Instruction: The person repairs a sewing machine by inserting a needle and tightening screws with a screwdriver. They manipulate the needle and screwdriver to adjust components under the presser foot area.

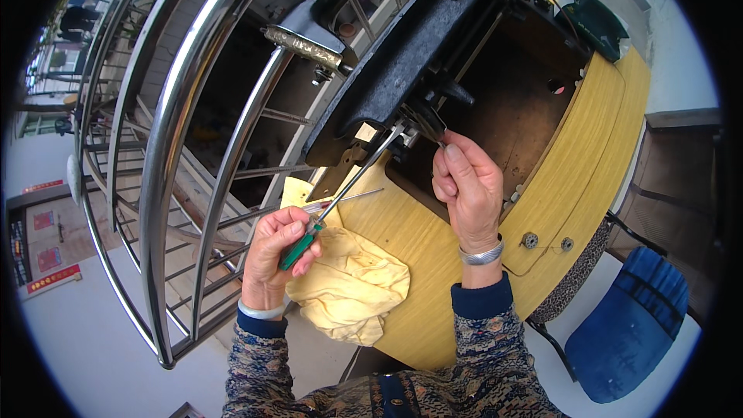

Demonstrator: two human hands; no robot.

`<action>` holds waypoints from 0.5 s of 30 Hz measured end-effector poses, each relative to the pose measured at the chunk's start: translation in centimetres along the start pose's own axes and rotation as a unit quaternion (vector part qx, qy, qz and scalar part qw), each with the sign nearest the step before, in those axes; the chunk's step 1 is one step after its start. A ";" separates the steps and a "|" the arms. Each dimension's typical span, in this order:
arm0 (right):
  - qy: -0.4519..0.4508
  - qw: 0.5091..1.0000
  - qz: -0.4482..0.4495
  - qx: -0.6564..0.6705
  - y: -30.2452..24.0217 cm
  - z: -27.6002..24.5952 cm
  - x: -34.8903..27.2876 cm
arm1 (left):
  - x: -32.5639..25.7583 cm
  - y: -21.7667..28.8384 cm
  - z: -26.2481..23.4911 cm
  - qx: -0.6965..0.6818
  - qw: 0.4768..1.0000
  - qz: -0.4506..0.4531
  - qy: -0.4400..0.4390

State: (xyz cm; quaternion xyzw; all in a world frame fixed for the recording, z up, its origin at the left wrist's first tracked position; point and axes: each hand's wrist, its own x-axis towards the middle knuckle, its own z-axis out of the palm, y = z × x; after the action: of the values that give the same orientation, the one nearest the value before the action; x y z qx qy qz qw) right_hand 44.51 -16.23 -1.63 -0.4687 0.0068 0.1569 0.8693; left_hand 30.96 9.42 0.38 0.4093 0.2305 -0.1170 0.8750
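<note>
A black sewing machine (410, 39) is tipped back, its underside facing me. My left hand (280, 248) is closed around the green handle of a screwdriver (357, 176). The long shaft slants up to the right, its tip at the small metal parts (406, 135) under the machine. My right hand (469, 182) is closed in a pinch at those parts, thumb against forefinger; whatever lies between them is too small to make out. Below the screwdriver a crumpled yellow cloth (352, 282) lies on the wooden sewing table (422, 251), beside a thin tool with a reddish handle (340, 200).
The table's open well (515, 101) lies behind my right hand. Two small metal bobbins (529, 240) with thread rest on the right of the tabletop. A dark green bag (594, 22) sits at the far right corner. Steel railings (182, 108) stand close on the left; a blue-covered seat (631, 325) is lower right.
</note>
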 end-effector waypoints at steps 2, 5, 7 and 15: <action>0.003 1.000 -0.002 -0.003 0.0 0.0 0.0 | -0.1 0.1 0.2 0.003 1.000 -0.004 -0.009; -0.002 1.000 -0.003 0.007 0.0 -0.1 0.0 | -0.4 0.1 0.9 0.029 1.000 0.008 -0.001; -0.004 1.000 -0.003 0.007 0.0 -0.1 0.0 | -0.5 0.1 1.4 0.069 0.997 0.025 0.006; -0.010 1.000 -0.008 0.006 0.1 -0.1 0.1 | -1.2 1.1 3.5 0.215 0.972 0.070 0.072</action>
State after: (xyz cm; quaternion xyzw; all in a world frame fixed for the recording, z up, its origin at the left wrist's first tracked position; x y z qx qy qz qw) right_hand 44.58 -16.29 -1.78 -0.4617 -0.0047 0.1543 0.8735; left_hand 31.41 7.43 3.66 0.6101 0.2331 -0.0726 0.7538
